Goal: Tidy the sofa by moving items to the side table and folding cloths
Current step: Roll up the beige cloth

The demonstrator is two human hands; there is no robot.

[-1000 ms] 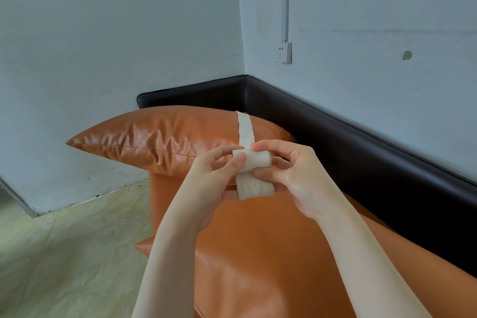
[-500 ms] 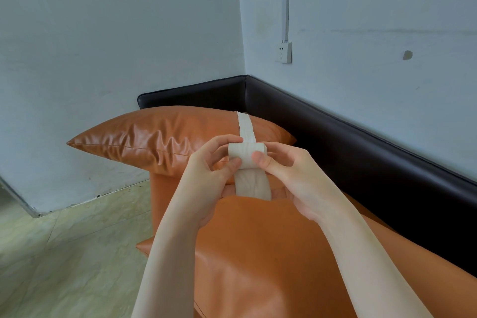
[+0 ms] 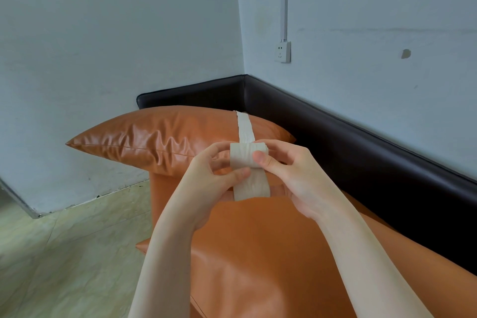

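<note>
Rolling is in hand: my left hand (image 3: 204, 183) and right hand (image 3: 291, 178) both pinch a narrow cream cloth strip (image 3: 246, 160) above the orange sofa seat (image 3: 258, 253). Left thumb presses the lower front of the fold, fingers curled behind it; right thumb clamps its right edge, fingers hidden behind. Neither hand is free. The strip's long axis runs straight away from me: a short tail hangs below the fold toward me, and the untaken length lies over the orange cushion (image 3: 160, 137) toward the black sofa back (image 3: 322, 124), its far end out of sight behind the cushion. Both hands sit equally near the fold. Judgement: the next turn must draw that far length toward me
</note>
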